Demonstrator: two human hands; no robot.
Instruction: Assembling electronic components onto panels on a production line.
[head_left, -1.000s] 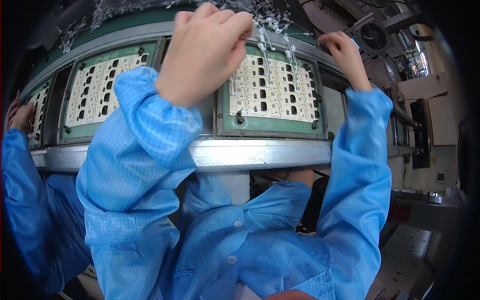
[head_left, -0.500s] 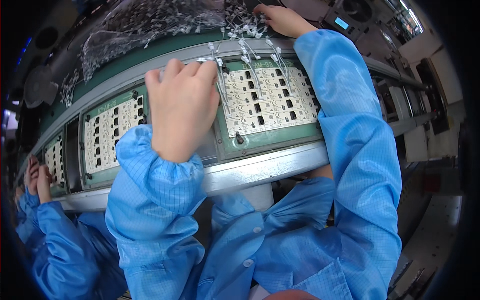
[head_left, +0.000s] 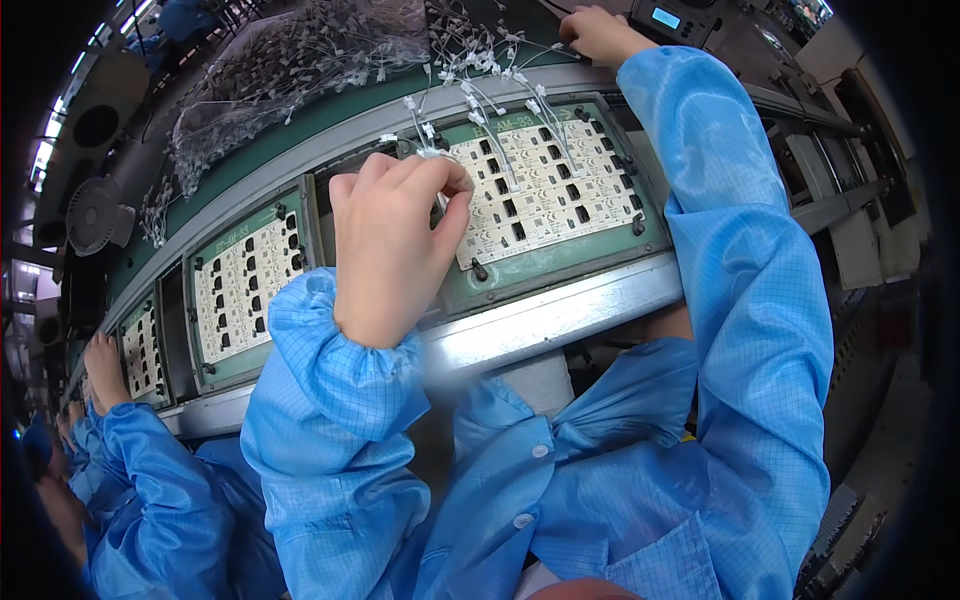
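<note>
Left hand (head_left: 400, 235) over circuit board (head_left: 550, 222), thumb and index nearly together, hold unclear. Right hand (head_left: 603, 38) near white wires (head_left: 482, 60), grip can't tell.

A smooth green rectangular fixture (head_left: 560, 262) has a glossy silver metal rail (head_left: 560, 315) along its near edge, crinkled clear plastic film (head_left: 300, 65) beyond its far-left corner.

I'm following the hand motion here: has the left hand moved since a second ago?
Yes: the left hand has moved down the picture, nearer the silver front rail.
</note>
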